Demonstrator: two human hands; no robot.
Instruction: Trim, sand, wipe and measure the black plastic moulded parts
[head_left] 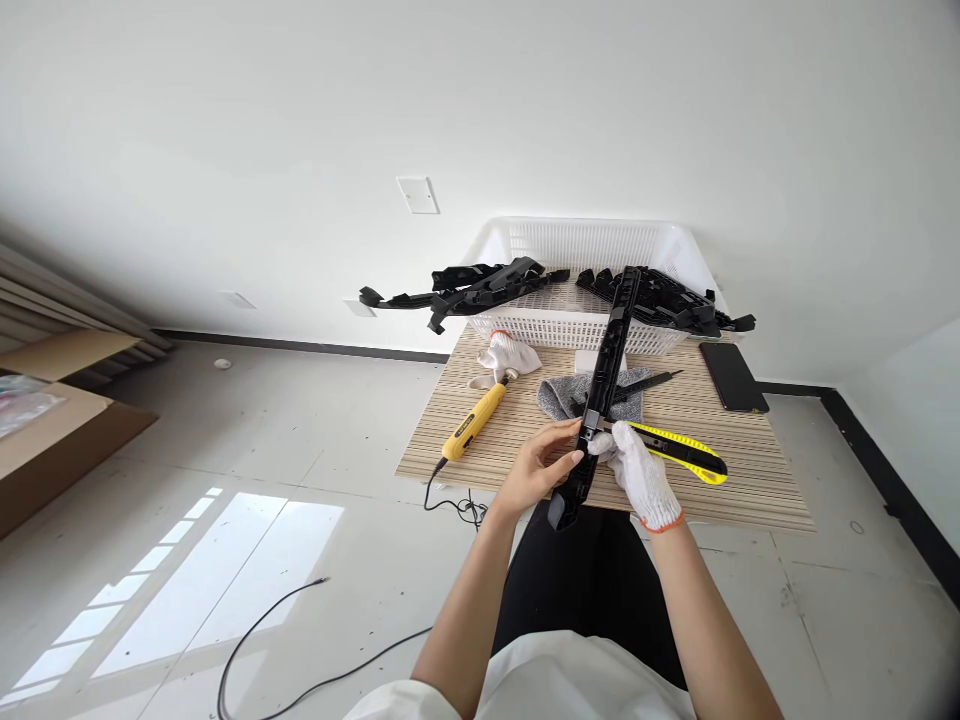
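- Holding a long black strip (606,370) in the air above the near edge of the surface (750,480). Its lower end hangs off toward my lap and its upper end points up toward the basket (592,245).
- Left hand (541,462): bare, clenched round the lower part of the strip. The fingertips lie just beside the spot where the knife meets it.
- Right hand (637,475): gloved, grasping the yellow utility knife (679,452) with its nose against the strip's edge. The blade is too small for me to tell how far it is out.
- Risk 1: the knife skids on hard plastic into the bare left fingers. Cause: no glove on that side, and the grip is very close to the contact point.
- Risk 2: the strip twists or pivots under pressure. Cause: it is held near one end only and rests on nothing.
- Risk 3: a stroke carries down toward my body, which sits below the lower end.
- Grey cloth (559,397) lies under the strip. A spare white glove (510,352) lies unused, well apart from my left hand.
- Yellow power tool (474,420) sits near the edge, with its cable (450,505) dropping to the floor. A snag there could drag the tool off.
- Black parts (469,285) overhang the basket rim. The strip's far end swinging could knock them loose, or onto the phone (733,376).
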